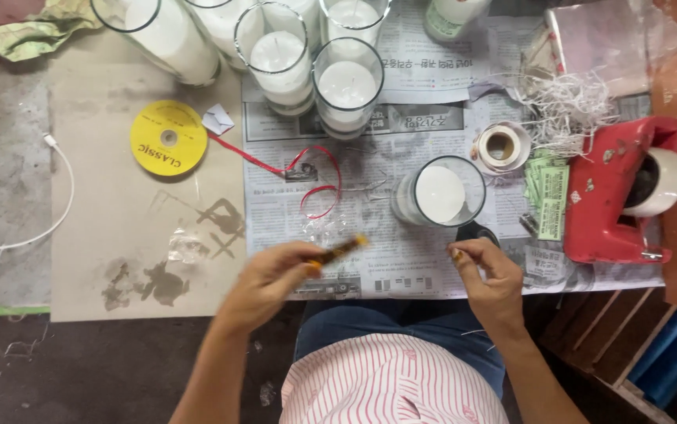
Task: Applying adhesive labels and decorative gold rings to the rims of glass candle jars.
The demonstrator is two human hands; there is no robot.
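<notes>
We work at the near edge of the table [9, 196], where a newspaper [386, 188] lies over a brown cardboard sheet [118, 228]. The free room is mostly on the cardboard at the left; the far edge is crowded with glass candles [346, 86], and the right edge holds a red tape dispenser [613, 196].

Our left hand [272, 279] is above the near edge of the newspaper. Its fingers [307, 263] are closed together on a thin dark stick with an orange tip [342, 249], which is blurred. Our right hand [492, 275] is near a single glass candle [439, 192] and just beside a small dark object that we cannot identify. Its fingers [464, 255] are pinched together; we cannot tell what they hold.

A red ribbon [307, 177] runs from a yellow spool [169, 138] across the newspaper, well apart from both hands.
</notes>
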